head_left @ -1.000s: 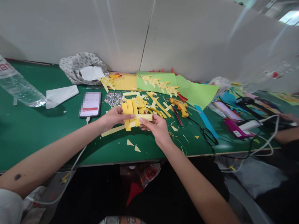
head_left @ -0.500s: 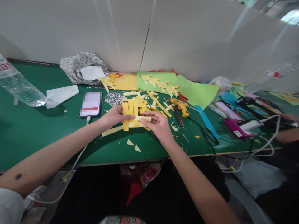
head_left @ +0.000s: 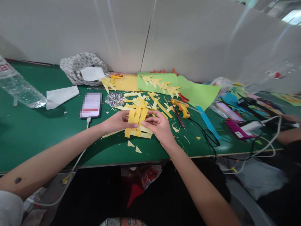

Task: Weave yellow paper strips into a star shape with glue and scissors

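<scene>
Head view: someone's bare hands are working low over a green desk [head_left: 47,138], pretty much mid-frame.
Woven strips [head_left: 135,117]: sitting at the centre, bright yellow bands running up and down, with pale ones crossing near the bottom.
Left hand [head_left: 117,121]: clamping the left side of the weave, thumb lying across the front.
Right hand [head_left: 158,125]: pinching the right side, thumb tip almost meeting the other one.
Scraps [head_left: 165,110]: yellow offcuts are littering the desk just behind and right of the weave.
Bead dish [head_left: 114,99]: resting up and left of the weave.
Phone [head_left: 91,105]: lying left of centre, white cable [head_left: 88,121] plugged in.
Glue gun [head_left: 183,108]: lying right of centre, kinda yellow-orange, black cord trailing.
Paper fish [head_left: 162,84]: a row is lying on a green sheet [head_left: 145,88], upper middle.
Bottle [head_left: 22,91]: leaning in from the left edge.
</scene>
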